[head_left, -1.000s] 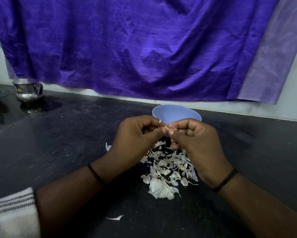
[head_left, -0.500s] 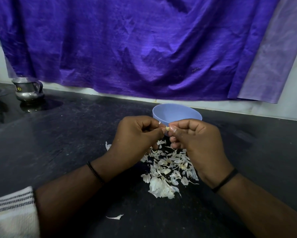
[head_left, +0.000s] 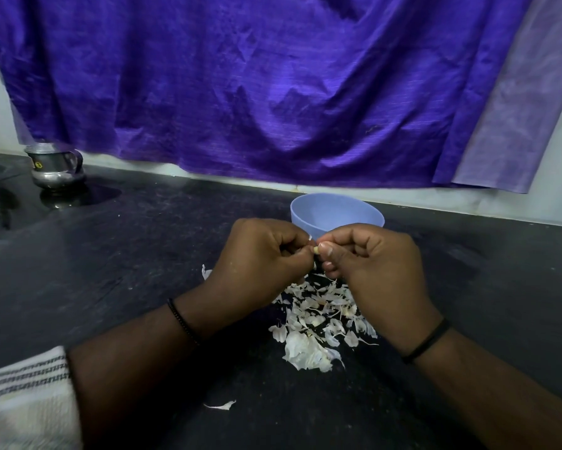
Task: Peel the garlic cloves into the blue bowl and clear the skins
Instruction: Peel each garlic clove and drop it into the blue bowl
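A dark counter (head_left: 117, 287) holds a blue bowl (head_left: 334, 211), contents hidden. Before it lies a big uncleared pile of skins (head_left: 318, 323). Above the pile, left hand (head_left: 256, 254) and right hand (head_left: 373, 264) together pinch one clove (head_left: 316, 250), apparently mid-peel.

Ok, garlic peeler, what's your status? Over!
Left hand and right hand both pinching one small pale garlic clove. Round blue plastic bowl just behind. White papery skins heaped below.
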`<action>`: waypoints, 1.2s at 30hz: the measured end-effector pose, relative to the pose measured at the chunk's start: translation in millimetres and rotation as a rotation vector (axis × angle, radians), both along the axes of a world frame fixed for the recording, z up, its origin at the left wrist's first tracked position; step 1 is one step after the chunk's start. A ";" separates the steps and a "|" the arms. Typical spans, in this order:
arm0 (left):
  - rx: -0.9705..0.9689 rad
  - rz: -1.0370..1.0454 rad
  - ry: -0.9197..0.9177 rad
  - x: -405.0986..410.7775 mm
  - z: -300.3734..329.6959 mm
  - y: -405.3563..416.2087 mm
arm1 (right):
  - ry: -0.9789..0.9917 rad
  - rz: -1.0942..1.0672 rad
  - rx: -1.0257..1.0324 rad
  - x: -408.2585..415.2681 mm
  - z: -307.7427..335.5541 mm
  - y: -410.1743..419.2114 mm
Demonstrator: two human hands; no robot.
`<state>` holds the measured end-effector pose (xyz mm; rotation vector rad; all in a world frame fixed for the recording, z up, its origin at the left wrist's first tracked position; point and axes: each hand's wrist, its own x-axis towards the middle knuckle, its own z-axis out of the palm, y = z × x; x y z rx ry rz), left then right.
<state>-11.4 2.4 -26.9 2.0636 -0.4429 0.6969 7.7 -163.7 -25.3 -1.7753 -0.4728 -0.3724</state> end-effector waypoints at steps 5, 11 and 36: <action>-0.202 -0.053 0.129 1.1 -3.3 -3.8 | -0.012 -0.001 0.036 -2.5 -0.5 2.6; -0.398 -0.130 0.211 3.9 -1.9 -5.0 | 0.042 0.103 0.116 -5.1 5.8 2.1; -0.097 0.008 -0.022 7.4 -4.4 -0.3 | 0.266 0.205 0.122 -0.6 8.1 -2.6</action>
